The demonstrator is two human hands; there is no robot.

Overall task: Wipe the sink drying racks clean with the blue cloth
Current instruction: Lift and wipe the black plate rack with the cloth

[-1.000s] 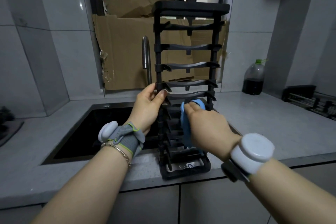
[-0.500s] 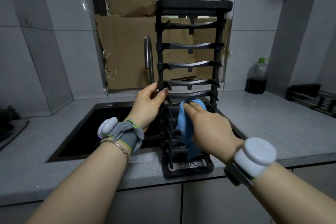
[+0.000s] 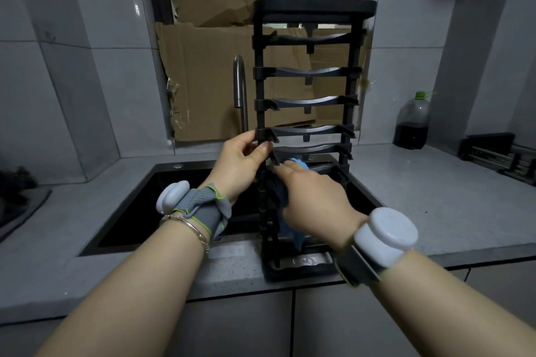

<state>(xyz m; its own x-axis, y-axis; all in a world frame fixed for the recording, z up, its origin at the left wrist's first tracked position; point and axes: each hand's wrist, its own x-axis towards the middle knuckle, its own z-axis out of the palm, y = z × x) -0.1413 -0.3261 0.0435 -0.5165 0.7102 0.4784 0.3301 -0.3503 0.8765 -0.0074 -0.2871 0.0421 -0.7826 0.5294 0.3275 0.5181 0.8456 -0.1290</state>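
Pinching the upright rack [image 3: 307,71] by its left post, the left hand [image 3: 240,162] steadies it; the right hand [image 3: 313,197], clutching the cloth [image 3: 298,162], meets the crosswise rung alongside.

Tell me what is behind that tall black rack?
Brown cardboard shows through the gaps of the rack, and a faucet stands behind its left side. What lies directly behind the bars is covered.

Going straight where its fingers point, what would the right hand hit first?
The right hand would likely meet the left upright of the drying rack, past the blue cloth it holds; depth unclear.
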